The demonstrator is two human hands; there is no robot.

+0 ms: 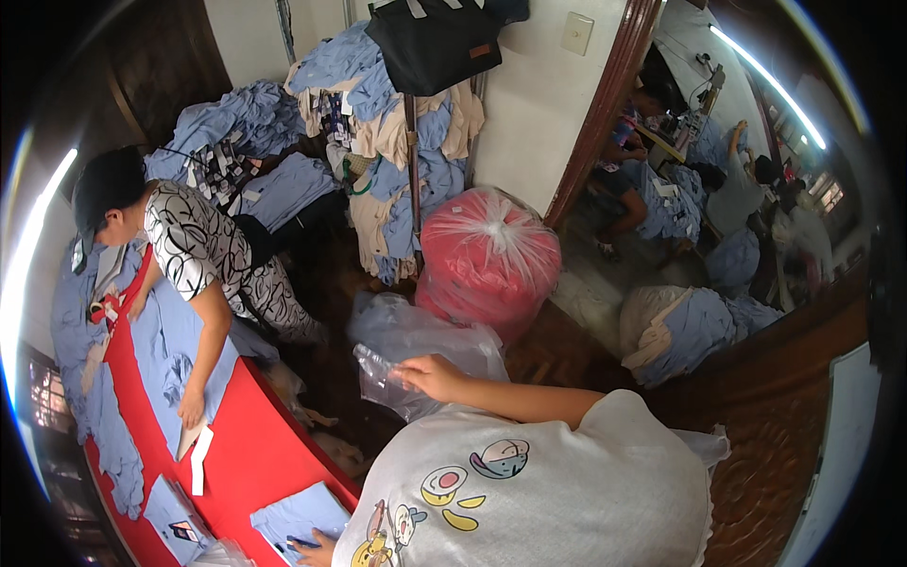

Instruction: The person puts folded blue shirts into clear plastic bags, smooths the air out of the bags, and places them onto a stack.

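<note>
In front of my white printed shirt, my right hand [433,378] pinches the edge of a clear plastic bag [376,370]. At the lower left my left hand [318,550] rests on a folded light blue shirt [298,515], fingers stretched out; a small dark item shows beside its fingertips, too small to name. The folded shirt lies on a red-covered table [265,444]. Another folded blue shirt [177,520] with a dark label lies further left, with clear plastic [222,555] at the bottom edge.
A co-worker [213,246] leans over the table, hands on a blue garment [175,345] and white card [199,458]. A large clear sack of red material [487,255] stands ahead. Garments crowd a rack [413,170]; more people sit beyond the doorway at right.
</note>
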